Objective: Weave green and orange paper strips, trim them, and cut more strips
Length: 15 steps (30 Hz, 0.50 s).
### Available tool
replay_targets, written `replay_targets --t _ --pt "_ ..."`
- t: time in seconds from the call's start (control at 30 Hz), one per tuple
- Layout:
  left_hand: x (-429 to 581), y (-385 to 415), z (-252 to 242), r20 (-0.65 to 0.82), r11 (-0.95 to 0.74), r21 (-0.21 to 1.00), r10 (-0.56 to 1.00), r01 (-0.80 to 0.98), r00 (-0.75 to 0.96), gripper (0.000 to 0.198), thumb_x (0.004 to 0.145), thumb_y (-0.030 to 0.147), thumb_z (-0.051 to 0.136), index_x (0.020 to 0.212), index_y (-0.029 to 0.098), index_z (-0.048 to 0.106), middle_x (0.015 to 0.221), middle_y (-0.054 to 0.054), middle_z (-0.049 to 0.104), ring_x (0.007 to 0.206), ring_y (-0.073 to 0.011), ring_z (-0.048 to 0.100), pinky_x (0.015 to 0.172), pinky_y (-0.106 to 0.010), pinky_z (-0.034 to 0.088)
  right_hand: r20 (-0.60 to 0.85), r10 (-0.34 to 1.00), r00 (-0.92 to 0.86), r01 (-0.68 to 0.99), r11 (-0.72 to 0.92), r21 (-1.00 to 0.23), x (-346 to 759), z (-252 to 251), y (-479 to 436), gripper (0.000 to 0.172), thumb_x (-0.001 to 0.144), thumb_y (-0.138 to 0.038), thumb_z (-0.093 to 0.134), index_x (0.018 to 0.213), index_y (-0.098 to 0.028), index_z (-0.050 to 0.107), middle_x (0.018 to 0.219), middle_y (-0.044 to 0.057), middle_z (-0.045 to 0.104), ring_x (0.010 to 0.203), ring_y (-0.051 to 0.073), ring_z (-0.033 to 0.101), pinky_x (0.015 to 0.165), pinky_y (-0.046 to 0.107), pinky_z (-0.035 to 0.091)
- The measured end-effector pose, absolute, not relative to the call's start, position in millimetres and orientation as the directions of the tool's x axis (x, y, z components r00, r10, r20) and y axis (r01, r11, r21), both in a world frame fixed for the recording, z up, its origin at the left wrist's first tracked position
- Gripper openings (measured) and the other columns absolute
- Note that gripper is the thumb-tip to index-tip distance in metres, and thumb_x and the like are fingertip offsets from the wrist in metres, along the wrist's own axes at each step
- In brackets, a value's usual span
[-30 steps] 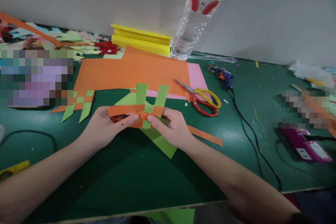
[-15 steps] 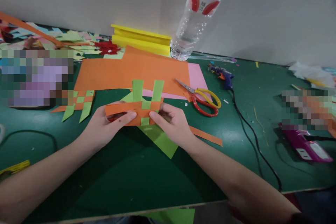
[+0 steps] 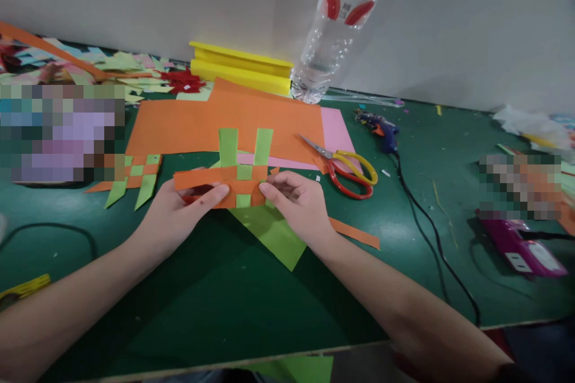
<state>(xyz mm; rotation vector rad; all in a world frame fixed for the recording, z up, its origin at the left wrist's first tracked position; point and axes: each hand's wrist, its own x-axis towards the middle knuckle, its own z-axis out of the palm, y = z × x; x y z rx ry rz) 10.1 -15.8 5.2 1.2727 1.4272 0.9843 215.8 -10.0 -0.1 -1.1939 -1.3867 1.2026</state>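
Between my hands, above the green table, is a woven piece of orange and green paper strips point(image 3: 244, 187). Two green ends stick up from its top and orange ends reach out to the left. My left hand point(image 3: 191, 200) grips its left part, thumb on the front and fingers behind, partly hidden. With thumb and fingertips my right hand point(image 3: 294, 197) pinches the right edge. Underneath lies a sheet of green paper point(image 3: 274, 239). A similar woven orange and green piece point(image 3: 137, 176) rests on the table to the left.
Scissors point(image 3: 345, 167) with red and yellow handles lie right of my hands, near a blue glue gun point(image 3: 381, 131) with a black cord. Orange sheets point(image 3: 179, 125) lie behind. A plastic bottle point(image 3: 332, 42) stands at the wall. A magenta power strip point(image 3: 521, 248) is far right.
The woven piece has moved slightly left and up, and turned a little more to face me. My right thumb has slid outward to its right edge; my left hand keeps its hold.
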Motion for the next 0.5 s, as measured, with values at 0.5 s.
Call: replay_targets --t 0.5 --pt "11.8 -15.6 9.1 -0.137 0.138 0.978 0.990 0.154 -0.015 0.029 0.074 0.044 0.077 0.094 0.023 0.075 0.103 -0.003 0.078 0.098 -0.0256 0.072 0.090 -0.035 0.058 0.080 0.990 -0.117 0.077 0.089 -0.993 215.8 3.1 -9.1 0.017 0.082 -0.036 0.068 0.076 -0.020 0.067 0.073 -0.001 0.069 0.066 0.011 0.062 0.064 0.025 0.051"
